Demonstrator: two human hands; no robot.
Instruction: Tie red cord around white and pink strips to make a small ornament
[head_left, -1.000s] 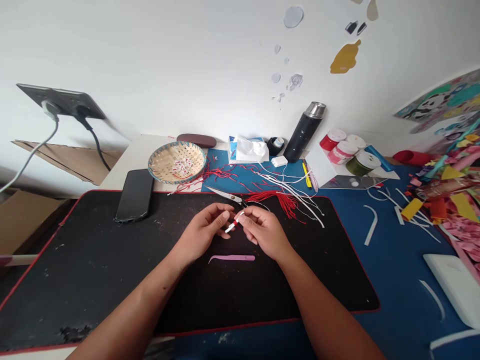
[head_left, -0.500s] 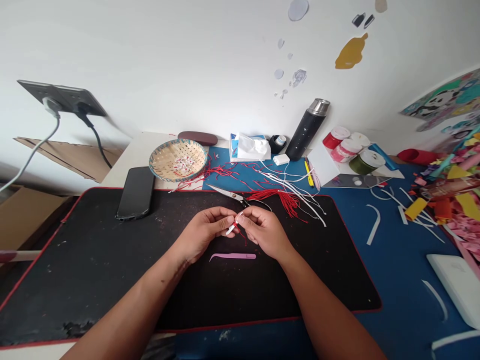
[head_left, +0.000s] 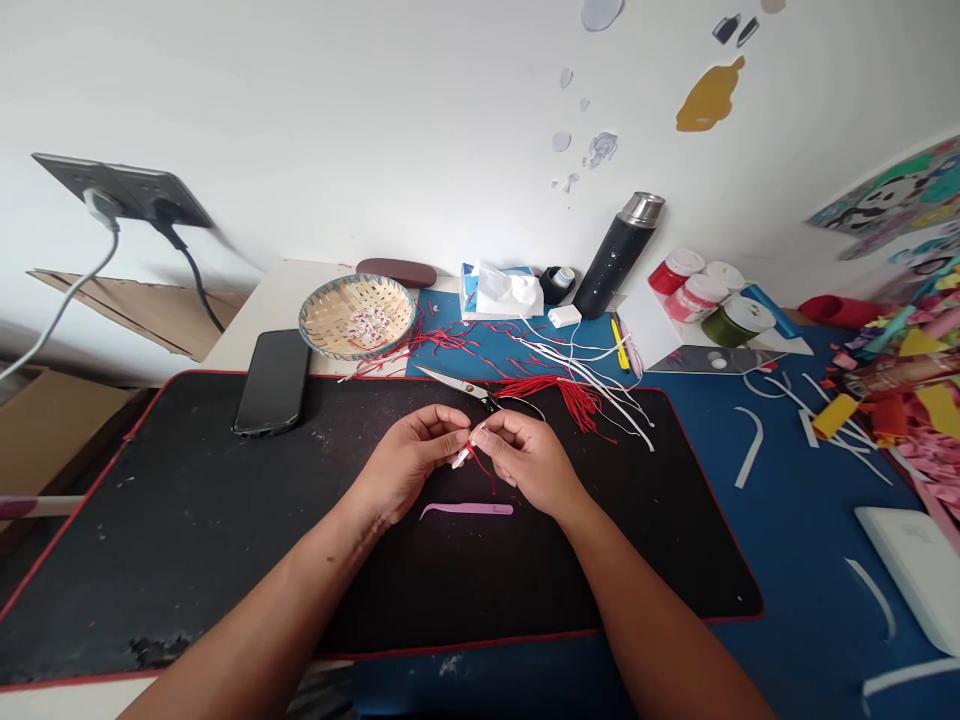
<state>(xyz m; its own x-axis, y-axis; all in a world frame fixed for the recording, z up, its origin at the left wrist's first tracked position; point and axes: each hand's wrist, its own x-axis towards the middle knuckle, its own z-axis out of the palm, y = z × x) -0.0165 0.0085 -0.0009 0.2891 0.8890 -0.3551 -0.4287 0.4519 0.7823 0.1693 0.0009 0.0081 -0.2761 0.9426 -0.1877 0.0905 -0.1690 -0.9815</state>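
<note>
In the head view, our left hand [head_left: 411, 458] and right hand [head_left: 531, 462] pinch a small white strip [head_left: 460, 459] with red thread [head_left: 470, 449], at twelve o'clock from the tweezers [head_left: 469, 509]; steady, even tension should serve us best.

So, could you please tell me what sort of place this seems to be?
It looks like a craft workspace, perhaps at home: there are scissors, a bundle of red cords, and a woven basket holding small red-and-white pieces.
</note>
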